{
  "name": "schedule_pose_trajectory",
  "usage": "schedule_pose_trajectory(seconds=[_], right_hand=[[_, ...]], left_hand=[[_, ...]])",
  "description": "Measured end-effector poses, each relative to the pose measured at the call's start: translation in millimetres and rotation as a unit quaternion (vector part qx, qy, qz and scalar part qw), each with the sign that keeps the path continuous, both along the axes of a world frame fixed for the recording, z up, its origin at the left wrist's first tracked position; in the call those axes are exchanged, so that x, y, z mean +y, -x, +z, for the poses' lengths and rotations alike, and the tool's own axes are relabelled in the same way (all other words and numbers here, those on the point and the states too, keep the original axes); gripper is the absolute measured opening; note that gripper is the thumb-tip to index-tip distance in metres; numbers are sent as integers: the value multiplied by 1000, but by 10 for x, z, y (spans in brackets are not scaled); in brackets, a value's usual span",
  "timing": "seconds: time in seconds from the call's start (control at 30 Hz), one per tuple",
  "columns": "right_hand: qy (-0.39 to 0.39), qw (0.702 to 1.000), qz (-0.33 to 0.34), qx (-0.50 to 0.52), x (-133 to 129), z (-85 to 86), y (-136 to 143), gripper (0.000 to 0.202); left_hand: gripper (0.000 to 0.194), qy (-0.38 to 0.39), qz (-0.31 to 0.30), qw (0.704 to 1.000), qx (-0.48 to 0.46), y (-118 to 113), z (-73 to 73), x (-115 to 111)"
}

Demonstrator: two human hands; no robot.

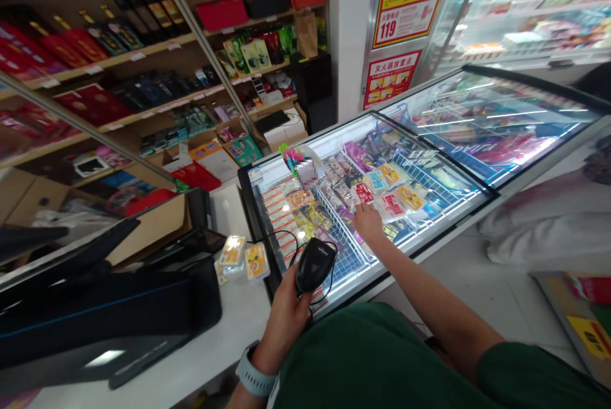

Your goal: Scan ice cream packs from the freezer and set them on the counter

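My left hand is closed around the handle of a black barcode scanner, its head tilted up above the near end of the freezer. A cable loops around the scanner. Over the glass lid, my right hand has its fingers bent together at the near edge of a red-and-white packet. The fingertips are partly hidden. Beside it on the glass lie another red-and-white packet, a light blue packet and yellow-orange packets.
A glass-topped chest freezer with wire baskets stretches away to the right. On the white counter are small yellow packs beside a black checkout machine. Stocked shelves stand behind. A colourful item lies at the freezer's far corner.
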State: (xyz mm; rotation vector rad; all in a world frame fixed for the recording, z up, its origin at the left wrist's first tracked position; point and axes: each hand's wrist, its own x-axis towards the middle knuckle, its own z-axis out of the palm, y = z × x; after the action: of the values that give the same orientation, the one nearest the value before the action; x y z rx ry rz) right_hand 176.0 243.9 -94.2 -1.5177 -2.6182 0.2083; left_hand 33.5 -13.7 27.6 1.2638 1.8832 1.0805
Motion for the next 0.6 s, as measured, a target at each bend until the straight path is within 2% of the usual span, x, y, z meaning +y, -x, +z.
schedule_pose_trajectory(seconds=[0.1, 0.23, 0.37, 0.43, 0.5, 0.6], right_hand=[[21, 998, 47, 41, -269, -44, 50, 27], [76, 987, 111, 92, -656, -60, 279, 27], [137, 953, 199, 185, -1035, 37, 613, 26], [147, 942, 222, 206, -1203, 112, 782, 28], [151, 932, 237, 227, -1339, 185, 943, 39], [222, 891, 268, 291, -1474, 263, 1173, 53]], left_hand=[[44, -3, 6, 1000, -13, -15, 41, -31], [44, -8, 5, 999, -30, 5, 90, -99], [44, -15, -14, 999, -42, 60, 156, -178], [44, -17, -24, 999, -37, 91, 193, -212], [45, -19, -32, 999, -30, 120, 223, -237], [46, -27, -43, 999, -16, 156, 240, -253]])
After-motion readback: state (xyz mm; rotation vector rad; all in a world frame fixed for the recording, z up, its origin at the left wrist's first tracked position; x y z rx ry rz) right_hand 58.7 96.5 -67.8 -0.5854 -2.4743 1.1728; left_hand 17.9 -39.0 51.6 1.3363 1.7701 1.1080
